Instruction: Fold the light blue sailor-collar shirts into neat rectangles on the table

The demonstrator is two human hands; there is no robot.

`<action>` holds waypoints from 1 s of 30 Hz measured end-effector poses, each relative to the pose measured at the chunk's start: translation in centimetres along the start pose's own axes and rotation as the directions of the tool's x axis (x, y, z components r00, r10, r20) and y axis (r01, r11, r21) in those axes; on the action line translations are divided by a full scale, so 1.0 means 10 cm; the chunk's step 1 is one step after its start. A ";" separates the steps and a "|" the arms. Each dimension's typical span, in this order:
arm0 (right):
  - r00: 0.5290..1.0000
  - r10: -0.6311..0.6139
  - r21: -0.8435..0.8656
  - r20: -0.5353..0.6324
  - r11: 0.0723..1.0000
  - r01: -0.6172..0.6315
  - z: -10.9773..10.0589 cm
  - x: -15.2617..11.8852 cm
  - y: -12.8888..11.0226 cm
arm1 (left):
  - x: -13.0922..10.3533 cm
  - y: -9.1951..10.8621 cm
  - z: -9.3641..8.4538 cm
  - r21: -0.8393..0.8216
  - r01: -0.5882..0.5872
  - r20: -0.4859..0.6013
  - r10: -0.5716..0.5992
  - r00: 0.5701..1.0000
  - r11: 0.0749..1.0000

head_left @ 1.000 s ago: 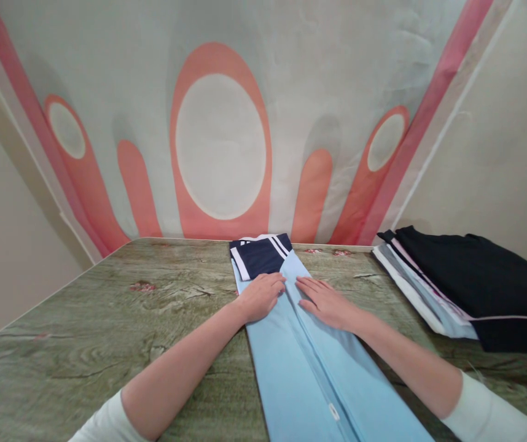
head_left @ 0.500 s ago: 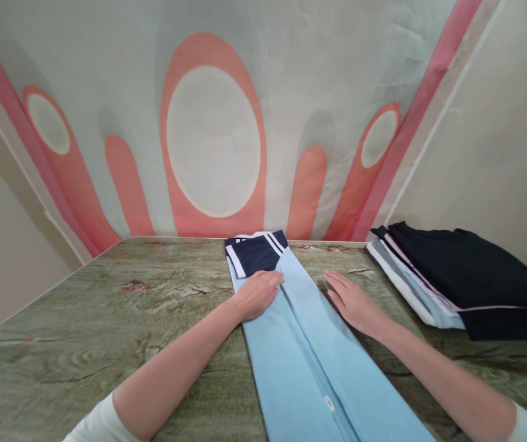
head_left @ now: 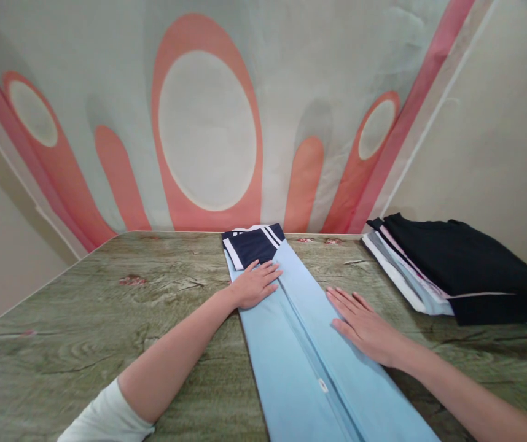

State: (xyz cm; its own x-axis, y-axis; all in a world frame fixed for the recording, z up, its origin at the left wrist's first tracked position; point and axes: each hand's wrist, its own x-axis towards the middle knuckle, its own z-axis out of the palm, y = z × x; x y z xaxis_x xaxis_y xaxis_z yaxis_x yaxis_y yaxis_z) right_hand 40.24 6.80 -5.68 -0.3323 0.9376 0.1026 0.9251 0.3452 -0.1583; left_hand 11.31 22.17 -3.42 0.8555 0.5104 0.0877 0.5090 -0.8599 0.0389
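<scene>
A light blue garment [head_left: 286, 350] lies folded into a long strip on the table, running from the far edge down toward me. Its far end carries a navy section [head_left: 253, 247] with white stripes, and a small white label [head_left: 322, 385] shows along the middle seam. My left hand [head_left: 255, 285] rests flat on the strip just below the navy part, fingers spread and pointing right. Flat along the right edge of the blue fabric lies my right hand [head_left: 365, 325], with its fingers stretched out. Neither hand grips the cloth.
To the right, a stack of folded clothes [head_left: 466, 264] sits on the table, a black piece on top with white, grey and pink layers beneath. The wood-grain table [head_left: 107, 331] ends at a wall hanging [head_left: 282, 92] with coral shapes.
My right hand has moved down and toward me along the garment's right edge, now lying on the fabric. My left hand stays in place, its fingers more spread. The view has shifted slightly.
</scene>
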 end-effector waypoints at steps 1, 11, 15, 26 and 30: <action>1.000 0.005 0.005 -0.023 1.000 -0.005 -0.01 -0.01 0.00 | 0.01 -0.01 -0.01 0.001 0.000 0.002 0.000 1.000 1.000; 0.987 -0.146 0.149 0.074 0.980 0.133 -0.13 -0.01 -0.11 | -0.23 0.38 0.00 0.083 0.272 -0.116 -0.262 0.958 0.959; 0.986 -0.158 0.162 0.052 0.976 0.148 -0.17 0.01 -0.02 | -0.57 0.74 -0.09 -0.011 0.185 0.067 -0.184 0.981 0.983; 0.929 -0.371 0.031 -0.006 0.928 0.371 -0.31 -0.02 0.19 | -1.13 0.91 -0.74 -0.381 -0.173 0.188 0.259 0.947 0.908; 0.883 -0.468 -0.011 0.034 0.883 0.469 -0.32 0.11 0.14 | -1.16 0.82 -0.73 -0.193 -0.137 0.174 0.171 0.970 0.972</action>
State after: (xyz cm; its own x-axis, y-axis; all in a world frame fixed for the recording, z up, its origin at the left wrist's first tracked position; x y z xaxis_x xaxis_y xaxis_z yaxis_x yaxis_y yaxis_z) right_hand 41.76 8.20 -2.61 -0.7330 0.6674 0.1315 0.6631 0.7441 -0.0810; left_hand 4.86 9.08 3.14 0.9332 0.3499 -0.0814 0.3593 -0.9074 0.2181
